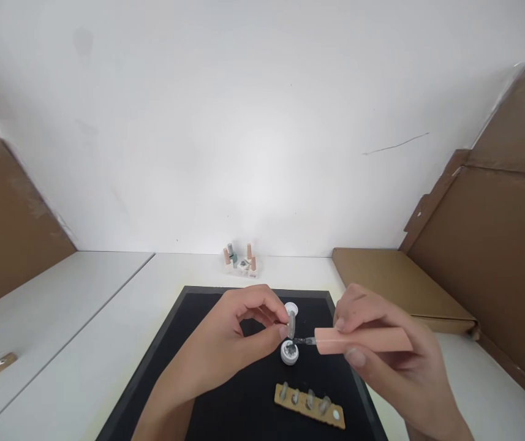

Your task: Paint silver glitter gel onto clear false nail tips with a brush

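Left hand (234, 343) fingers pinched, right hand (391, 361) curled shut (thumb uppermost)

Bright, even light washed out the white wall (253, 122) at the frame's centre; shadows were faint, edges bowed outward, and small distant items looked soft.

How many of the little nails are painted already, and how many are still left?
Four grey nails sit on the wooden strip, which looks done. Its last spot shows only a white dot. The left hand pinches a fifth nail while the right hand brings the pink-handled brush to it, above the open jar.
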`<state>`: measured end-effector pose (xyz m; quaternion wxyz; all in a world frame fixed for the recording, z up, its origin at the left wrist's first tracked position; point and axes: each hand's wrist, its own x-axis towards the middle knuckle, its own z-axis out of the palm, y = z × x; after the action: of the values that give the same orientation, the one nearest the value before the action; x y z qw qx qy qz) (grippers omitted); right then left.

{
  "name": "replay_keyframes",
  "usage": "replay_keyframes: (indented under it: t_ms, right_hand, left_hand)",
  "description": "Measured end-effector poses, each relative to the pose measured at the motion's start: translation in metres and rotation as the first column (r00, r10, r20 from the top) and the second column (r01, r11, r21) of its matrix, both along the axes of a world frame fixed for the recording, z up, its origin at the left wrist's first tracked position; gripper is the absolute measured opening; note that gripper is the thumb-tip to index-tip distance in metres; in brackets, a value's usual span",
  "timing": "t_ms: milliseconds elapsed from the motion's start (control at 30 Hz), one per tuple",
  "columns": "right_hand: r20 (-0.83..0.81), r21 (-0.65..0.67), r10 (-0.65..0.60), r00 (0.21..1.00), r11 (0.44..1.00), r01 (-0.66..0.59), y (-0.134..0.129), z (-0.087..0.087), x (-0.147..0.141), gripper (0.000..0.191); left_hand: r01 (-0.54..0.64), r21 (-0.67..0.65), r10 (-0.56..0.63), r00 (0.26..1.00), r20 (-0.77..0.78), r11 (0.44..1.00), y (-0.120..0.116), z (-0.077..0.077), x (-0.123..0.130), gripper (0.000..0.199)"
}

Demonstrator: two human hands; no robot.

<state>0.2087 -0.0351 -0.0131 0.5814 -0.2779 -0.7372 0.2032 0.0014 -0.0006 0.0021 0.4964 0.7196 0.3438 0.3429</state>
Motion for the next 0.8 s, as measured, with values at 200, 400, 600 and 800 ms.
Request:
replay_keyframes:
  t_ms: [200,400,600,800]
  right_hand:
    - [0.056,0.028,0.001,0.998,1.0,-0.003,0.0005,0.0019,0.003,0.004]
    - [0.082,0.05,-0.017,0.996,0.999,0.013,-0.0003,0.002,0.0035,0.007]
    - [0.11,0.049,-0.043,0.993,0.998,0.038,0.0022,0.0035,0.0027,0.012]
    - [0.103,0.054,-0.061,0.993,0.997,0.056,0.0023,0.0007,0.0041,0.012]
  left_hand:
    - [0.021,0.051,-0.021,1.0,0.003,0.998,-0.0019,0.0007,-0.0002,0.009]
    - [0.035,0.109,-0.031,0.999,-0.035,0.993,-0.0049,0.0027,0.0,0.012]
    - [0.034,0.138,-0.026,0.998,-0.057,0.99,-0.0058,0.0038,0.0001,0.013]
    - [0.035,0.126,-0.027,0.997,-0.068,0.991,-0.0042,0.0033,-0.0003,0.013]
